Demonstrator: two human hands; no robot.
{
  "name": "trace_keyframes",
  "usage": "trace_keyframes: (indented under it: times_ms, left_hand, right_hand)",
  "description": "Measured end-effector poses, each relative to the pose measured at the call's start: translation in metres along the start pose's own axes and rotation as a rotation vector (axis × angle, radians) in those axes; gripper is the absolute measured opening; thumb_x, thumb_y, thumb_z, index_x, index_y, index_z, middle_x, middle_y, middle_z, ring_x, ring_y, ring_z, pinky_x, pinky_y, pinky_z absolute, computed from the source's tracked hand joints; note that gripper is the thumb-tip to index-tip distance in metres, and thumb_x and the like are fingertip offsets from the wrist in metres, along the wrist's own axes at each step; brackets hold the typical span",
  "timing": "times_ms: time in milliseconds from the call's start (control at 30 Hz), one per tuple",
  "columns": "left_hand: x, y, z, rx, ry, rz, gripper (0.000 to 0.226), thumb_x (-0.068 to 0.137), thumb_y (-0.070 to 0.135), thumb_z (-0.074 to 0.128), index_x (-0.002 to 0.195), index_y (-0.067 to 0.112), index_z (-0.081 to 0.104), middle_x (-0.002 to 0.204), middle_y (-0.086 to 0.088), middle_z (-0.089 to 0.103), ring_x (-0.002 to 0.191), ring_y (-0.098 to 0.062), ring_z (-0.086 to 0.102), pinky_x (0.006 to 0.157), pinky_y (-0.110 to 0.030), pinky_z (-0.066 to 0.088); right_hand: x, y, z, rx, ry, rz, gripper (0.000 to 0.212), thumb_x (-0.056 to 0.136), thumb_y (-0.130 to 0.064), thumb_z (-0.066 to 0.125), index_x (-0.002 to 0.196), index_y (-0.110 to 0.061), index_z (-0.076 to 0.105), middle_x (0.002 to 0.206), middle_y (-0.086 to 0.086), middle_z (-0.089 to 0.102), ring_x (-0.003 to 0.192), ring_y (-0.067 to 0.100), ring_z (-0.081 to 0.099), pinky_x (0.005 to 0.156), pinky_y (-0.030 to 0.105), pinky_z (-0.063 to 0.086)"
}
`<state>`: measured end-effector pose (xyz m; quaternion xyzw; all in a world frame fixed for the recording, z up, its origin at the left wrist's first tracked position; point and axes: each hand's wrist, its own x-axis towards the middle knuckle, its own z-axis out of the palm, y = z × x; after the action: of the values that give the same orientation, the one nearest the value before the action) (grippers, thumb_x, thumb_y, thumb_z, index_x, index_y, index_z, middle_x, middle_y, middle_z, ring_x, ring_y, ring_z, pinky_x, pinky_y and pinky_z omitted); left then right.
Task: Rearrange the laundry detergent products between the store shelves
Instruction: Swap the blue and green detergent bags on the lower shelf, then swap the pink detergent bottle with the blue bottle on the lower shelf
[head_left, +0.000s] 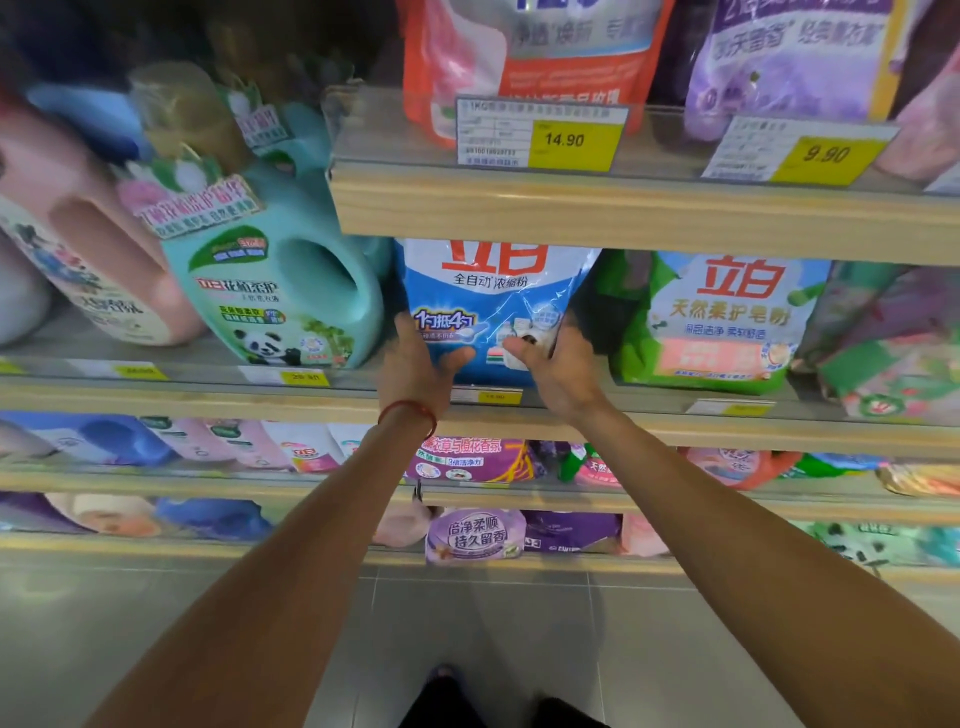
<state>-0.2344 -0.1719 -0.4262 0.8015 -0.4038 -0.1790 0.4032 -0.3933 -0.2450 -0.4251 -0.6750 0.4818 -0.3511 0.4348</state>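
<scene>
Blue-and-white detergent powder bag (493, 301), upright at the front of the second shelf (156, 400), between a teal panda-label jug (275, 296) and a green soap-powder bag (717, 322); its top is hidden behind the upper shelf board (649, 221) (price tag (540, 136) reads 14.90). We see the left hand (421, 364) gripping the bag's lower left edge, thumb across the front; the right hand (558, 366) grips the lower right edge likewise.

Glossy plastic blue bag (493, 301); matt wood shelf edge (623, 218).
</scene>
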Motion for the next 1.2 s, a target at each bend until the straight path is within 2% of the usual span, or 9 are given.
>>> trace_keyframes:
  times_ms: [100,267,433,567,667,800,900,1033,1200]
  left_hand:
    - [-0.002,0.001,-0.002,-0.026,-0.017,-0.009,0.062,0.083,0.035,0.082,0.122,0.008,0.042,0.120,-0.013,0.068,0.109,-0.035,0.065,0.080,-0.036,0.049]
    - [-0.009,0.007,-0.009,-0.063,-0.062,-0.015,0.055,0.087,0.025,0.080,0.122,0.003,0.043,0.123,-0.017,0.065,0.113,-0.035,0.064,0.089,-0.040,0.053]
    - [-0.033,0.023,-0.025,-0.036,-0.013,0.007,0.050,0.089,0.015,0.074,0.128,0.000,0.046,0.129,-0.018,0.060,0.117,-0.032,0.059,0.097,-0.042,0.051]
    - [-0.060,0.042,-0.046,0.152,0.036,0.138,0.044,0.094,0.018,0.067,0.130,0.002,0.049,0.125,-0.017,0.057,0.115,-0.033,0.055,0.095,-0.042,0.049]
    - [-0.078,0.056,-0.067,0.331,0.039,0.189,0.045,0.095,0.029,0.063,0.131,0.006,0.051,0.124,-0.018,0.057,0.112,-0.037,0.056,0.094,-0.049,0.051]
    - [-0.106,0.065,-0.096,0.646,0.093,0.303,0.037,0.093,0.040,0.061,0.116,0.010,0.060,0.105,-0.013,0.064,0.100,-0.038,0.061,0.077,-0.047,0.054]
    - [-0.121,0.069,-0.114,0.737,0.091,0.328,0.040,0.092,0.041,0.063,0.116,0.010,0.063,0.104,-0.014,0.067,0.101,-0.038,0.063,0.078,-0.047,0.053]
    - [-0.138,0.068,-0.144,0.824,0.065,0.356,0.046,0.094,0.048,0.057,0.124,0.013,0.063,0.117,-0.010,0.067,0.110,-0.035,0.061,0.084,-0.047,0.051]
    - [-0.162,0.063,-0.197,0.904,0.083,0.438,0.046,0.095,0.051,0.052,0.122,0.015,0.063,0.113,-0.008,0.067,0.106,-0.033,0.063,0.080,-0.043,0.050]
  right_hand:
    - [-0.001,0.001,0.000,-0.058,0.009,0.016,0.049,0.095,-0.028,0.075,0.131,-0.008,0.049,0.127,0.006,0.070,0.102,0.013,0.071,0.077,0.022,0.059]
    - [-0.006,-0.004,-0.005,-0.184,-0.010,0.046,0.054,0.095,-0.036,0.074,0.132,-0.007,0.049,0.129,0.011,0.068,0.114,0.024,0.069,0.087,0.035,0.059]
    - [-0.036,-0.016,-0.024,-0.334,0.107,-0.041,0.052,0.098,-0.029,0.069,0.141,-0.007,0.050,0.137,0.012,0.060,0.124,0.027,0.058,0.099,0.033,0.049]
    - [-0.061,-0.038,-0.039,-0.567,0.038,-0.213,0.034,0.099,-0.034,0.065,0.126,-0.014,0.063,0.124,0.005,0.060,0.113,0.024,0.057,0.089,0.038,0.053]
    - [-0.073,-0.058,-0.049,-0.668,-0.018,-0.307,0.035,0.096,-0.037,0.064,0.124,-0.015,0.067,0.121,0.005,0.064,0.113,0.025,0.058,0.092,0.040,0.050]
    - [-0.088,-0.079,-0.060,-0.736,-0.037,-0.428,0.038,0.091,-0.039,0.065,0.116,-0.011,0.071,0.114,0.008,0.069,0.107,0.030,0.062,0.088,0.042,0.049]
    - [-0.101,-0.091,-0.065,-0.780,-0.007,-0.517,0.038,0.087,-0.038,0.067,0.108,-0.007,0.073,0.105,0.011,0.071,0.098,0.033,0.065,0.081,0.045,0.052]
    - [-0.122,-0.113,-0.063,-0.856,-0.049,-0.525,0.043,0.090,-0.045,0.061,0.116,-0.012,0.071,0.112,0.006,0.069,0.108,0.030,0.061,0.091,0.043,0.044]
    - [-0.158,-0.152,-0.042,-0.888,-0.068,-0.529,0.043,0.092,-0.048,0.056,0.119,-0.018,0.070,0.116,0.002,0.067,0.113,0.027,0.058,0.099,0.041,0.041]
